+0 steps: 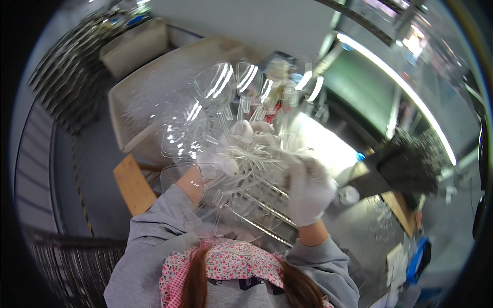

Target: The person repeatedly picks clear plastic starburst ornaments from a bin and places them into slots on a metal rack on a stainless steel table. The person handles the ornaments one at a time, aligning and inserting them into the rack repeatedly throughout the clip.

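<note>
A fan of clear plastic pieces with broad rounded heads and narrow stems spreads out in front of me. My left hand, in a white glove, is closed around their stems. From the right, my right hand, also white-gloved, reaches into the bunch with its fingers curled on thin clear plastic strips. Motion blurs those fingertips, and the overlapping transparent parts hide exactly which piece they grip. Beneath the hands run shiny metal rods.
A large pale bin holding clear plastic stands at the far left. A wooden board juts out below it. On the right are a bright white panel, a dark bristly bundle, loose clear pieces and a blue object.
</note>
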The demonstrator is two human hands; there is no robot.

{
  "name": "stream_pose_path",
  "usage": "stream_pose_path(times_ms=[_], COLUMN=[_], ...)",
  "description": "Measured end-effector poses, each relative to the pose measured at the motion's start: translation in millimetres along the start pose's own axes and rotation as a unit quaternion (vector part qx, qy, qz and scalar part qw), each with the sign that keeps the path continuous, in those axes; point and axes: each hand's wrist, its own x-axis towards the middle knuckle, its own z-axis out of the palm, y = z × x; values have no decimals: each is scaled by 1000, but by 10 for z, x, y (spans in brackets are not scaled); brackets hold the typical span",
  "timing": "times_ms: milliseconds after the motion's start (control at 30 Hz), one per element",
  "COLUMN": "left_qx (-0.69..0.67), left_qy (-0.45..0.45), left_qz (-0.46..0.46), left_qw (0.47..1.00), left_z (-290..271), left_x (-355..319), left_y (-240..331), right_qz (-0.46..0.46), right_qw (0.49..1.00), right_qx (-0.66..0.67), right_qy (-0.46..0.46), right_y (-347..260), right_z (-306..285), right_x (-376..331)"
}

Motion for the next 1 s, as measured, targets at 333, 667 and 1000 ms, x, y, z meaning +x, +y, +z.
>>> stream_pose_path(times_ms=[333,667,1000], left_qx=[-198,-162,-714], left_qy=[-57,-128,-379], left_qz=[-131,-234,-152], left_qw=[970,950,-568], left_z=[504,465,1666], left_x=[142,209,903], left_y=[-157,-43,115], right_qz=[-123,-362,-665], right_qw=[953,778,389], right_qx=[-250,-502,-622], right_qy=[117,108,-137], right_y=[-339,-1229,-1446], right_z=[141,-203,-570], right_x=[-582,-380,80])
